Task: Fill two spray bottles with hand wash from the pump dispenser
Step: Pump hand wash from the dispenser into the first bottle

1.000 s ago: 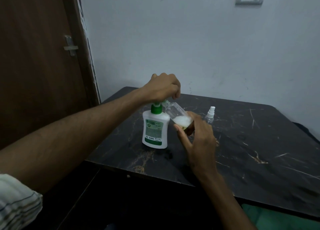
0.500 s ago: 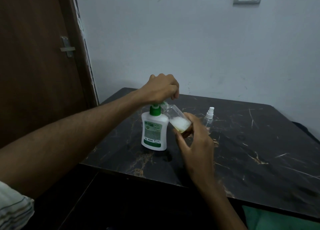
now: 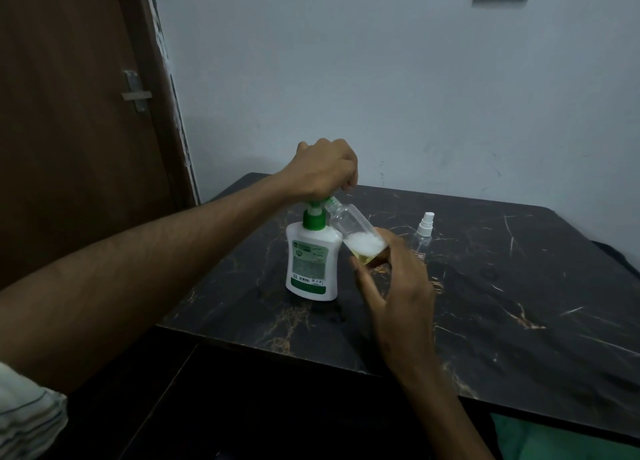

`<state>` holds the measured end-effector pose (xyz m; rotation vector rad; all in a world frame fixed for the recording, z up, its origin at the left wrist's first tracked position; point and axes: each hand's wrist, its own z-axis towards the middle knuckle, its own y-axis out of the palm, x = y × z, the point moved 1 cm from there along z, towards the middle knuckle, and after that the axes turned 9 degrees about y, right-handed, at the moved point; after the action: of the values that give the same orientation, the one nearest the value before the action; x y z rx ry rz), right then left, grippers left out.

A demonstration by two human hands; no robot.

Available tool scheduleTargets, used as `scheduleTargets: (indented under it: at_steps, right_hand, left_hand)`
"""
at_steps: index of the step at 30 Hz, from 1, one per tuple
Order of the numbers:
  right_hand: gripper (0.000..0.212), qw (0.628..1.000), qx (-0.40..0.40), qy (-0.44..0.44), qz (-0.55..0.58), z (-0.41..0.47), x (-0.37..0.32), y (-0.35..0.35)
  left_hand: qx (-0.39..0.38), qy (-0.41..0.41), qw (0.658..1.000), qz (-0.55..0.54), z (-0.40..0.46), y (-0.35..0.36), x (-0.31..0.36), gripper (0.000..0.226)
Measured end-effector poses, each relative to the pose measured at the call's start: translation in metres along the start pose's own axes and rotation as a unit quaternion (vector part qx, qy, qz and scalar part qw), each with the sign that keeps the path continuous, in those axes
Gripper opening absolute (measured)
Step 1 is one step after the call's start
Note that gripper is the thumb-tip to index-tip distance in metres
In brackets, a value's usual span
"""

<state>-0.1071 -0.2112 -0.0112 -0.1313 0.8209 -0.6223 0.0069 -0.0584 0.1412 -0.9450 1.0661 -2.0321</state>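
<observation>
A white pump dispenser [image 3: 311, 264] with a green pump head stands near the left front corner of the dark marble table [image 3: 519, 304]. My left hand [image 3: 323, 170] is curled over the pump head from above. My right hand [image 3: 394, 286] holds a small clear bottle [image 3: 356, 233], uncapped and tilted, its neck up at the pump's nozzle. White foam over a little yellow liquid fills its lower end. A second clear spray bottle [image 3: 423, 234] with a white spray top stands behind my right hand.
The table stands against a pale wall, with a brown door [image 3: 69, 113] to the left. Something green [image 3: 554, 439] lies below the table's front right edge. The right half of the table shows only bare marble.
Both hands, the dispenser and the tilted bottle keep the same pose. The pump head shows a little more under my left hand.
</observation>
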Motion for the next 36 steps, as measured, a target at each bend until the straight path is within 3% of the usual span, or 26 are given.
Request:
scheduleTargets:
  at_steps: [5, 12, 36]
  right_hand:
    - [0.035, 1.0, 0.0, 0.002, -0.002, -0.001, 0.0, -0.002]
    - [0.038, 1.0, 0.001, 0.021, -0.007, -0.001, 0.0, -0.001]
    - [0.041, 0.999, 0.001, 0.035, -0.008, -0.002, -0.001, -0.003]
  left_hand:
    - [0.004, -0.007, 1.0, 0.01, -0.003, 0.005, -0.001, 0.03]
    - [0.01, 0.026, 0.998, 0.059, -0.004, -0.003, 0.012, 0.036]
    - [0.008, 0.035, 0.999, 0.024, -0.01, -0.002, 0.013, 0.042]
